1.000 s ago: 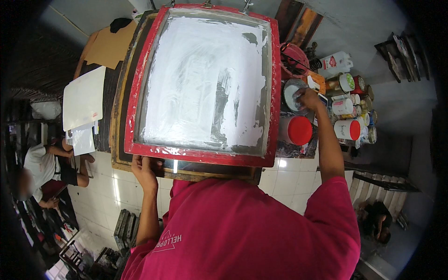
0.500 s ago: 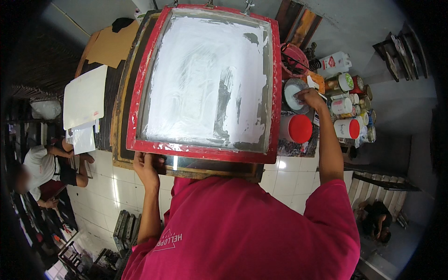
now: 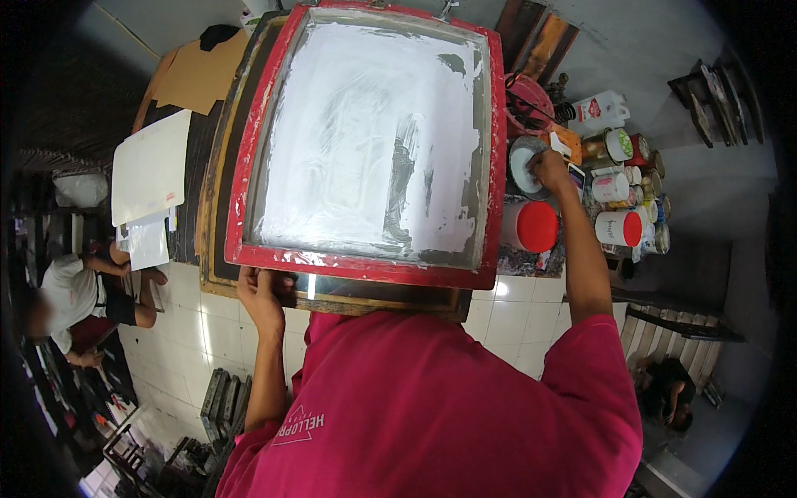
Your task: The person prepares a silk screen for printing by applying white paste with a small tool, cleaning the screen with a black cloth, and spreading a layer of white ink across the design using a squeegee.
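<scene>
A red-framed printing screen (image 3: 365, 141), smeared with white ink, is tilted up in front of me over a dark wooden table (image 3: 217, 195). My left hand (image 3: 261, 295) grips the screen's near lower-left edge. My right hand (image 3: 550, 168) reaches right to an open tub of white ink (image 3: 525, 162) and is closed on a small scraper-like tool dipped at its rim. What the tool is stays unclear.
Several paint jars and cans (image 3: 618, 195) crowd the right side, with a red-lidded tub (image 3: 531, 226) nearest the screen. White boards and sheets (image 3: 149, 170) lie to the left. A person (image 3: 75, 299) sits on the tiled floor at left; another person (image 3: 664, 390) is at lower right.
The screen sits slightly higher and more tilted than before. My right hand stays at the ink tub, shifted a little. My left hand keeps its hold.
</scene>
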Tool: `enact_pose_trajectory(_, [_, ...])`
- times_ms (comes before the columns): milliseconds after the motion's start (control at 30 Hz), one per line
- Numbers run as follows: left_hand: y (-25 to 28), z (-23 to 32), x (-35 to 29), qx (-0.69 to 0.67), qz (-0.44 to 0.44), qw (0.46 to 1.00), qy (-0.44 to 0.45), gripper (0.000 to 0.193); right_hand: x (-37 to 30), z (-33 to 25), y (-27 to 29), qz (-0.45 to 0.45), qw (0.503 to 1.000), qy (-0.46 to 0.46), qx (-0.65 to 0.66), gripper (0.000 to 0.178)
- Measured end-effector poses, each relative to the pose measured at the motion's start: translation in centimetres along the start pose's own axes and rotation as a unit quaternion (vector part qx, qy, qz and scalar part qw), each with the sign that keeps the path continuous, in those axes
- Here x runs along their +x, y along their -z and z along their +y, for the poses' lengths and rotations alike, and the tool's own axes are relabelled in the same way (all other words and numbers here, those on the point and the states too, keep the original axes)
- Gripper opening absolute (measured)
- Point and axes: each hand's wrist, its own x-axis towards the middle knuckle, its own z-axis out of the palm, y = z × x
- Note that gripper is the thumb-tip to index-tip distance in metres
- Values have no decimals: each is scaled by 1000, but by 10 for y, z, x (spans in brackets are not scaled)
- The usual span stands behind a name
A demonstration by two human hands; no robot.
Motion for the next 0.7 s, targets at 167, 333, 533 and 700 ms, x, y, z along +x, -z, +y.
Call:
enact_pose_trajectory(167, [-1,1,0,1,0,1000,-7,12,4,3,-8,83,989,53,-110,22])
enact_pose_trajectory(333, [-2,4,-1,8,1,1000,-3,12,-4,-4,-2,28,999,26,1,26])
enact_pose_trajectory(533, [-3,5,-1,9,2,1000,-5,13,-9,6,7,-17,996,-22,87,35])
enact_pose_trajectory(700, [-3,6,-1,16,7,1000,0,13,-22,-12,16,-31,975,-79,205,23])
